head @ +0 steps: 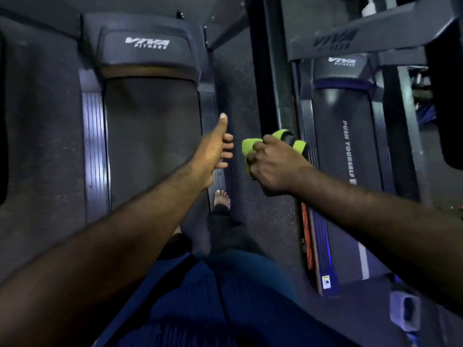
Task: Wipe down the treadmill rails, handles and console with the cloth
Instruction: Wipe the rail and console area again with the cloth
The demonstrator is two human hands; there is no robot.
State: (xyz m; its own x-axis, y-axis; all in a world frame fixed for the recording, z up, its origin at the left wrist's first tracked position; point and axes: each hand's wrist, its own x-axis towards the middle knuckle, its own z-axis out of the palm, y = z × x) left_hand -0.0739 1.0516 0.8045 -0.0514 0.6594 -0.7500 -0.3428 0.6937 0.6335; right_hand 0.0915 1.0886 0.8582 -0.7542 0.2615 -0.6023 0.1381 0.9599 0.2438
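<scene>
Cloth (250, 146), yellow-green, just right of the frame's centre, bunched in the right hand (273, 169) against a dark bar (291, 140).
It looks soft, light and limp, so it is best gripped as a wad, and the fingers curl tightly round it. Left hand (213, 151) holds nothing, thumb out, fingers loosely bent. Dim light and blur hide whether the cloth wraps the bar, and the fist covers most of it.

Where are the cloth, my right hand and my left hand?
cloth (249, 145): head view, green fold beside the knuckles.
right hand (273, 169): head view, back of the hand.
left hand (212, 156): head view, base of the thumb.
</scene>
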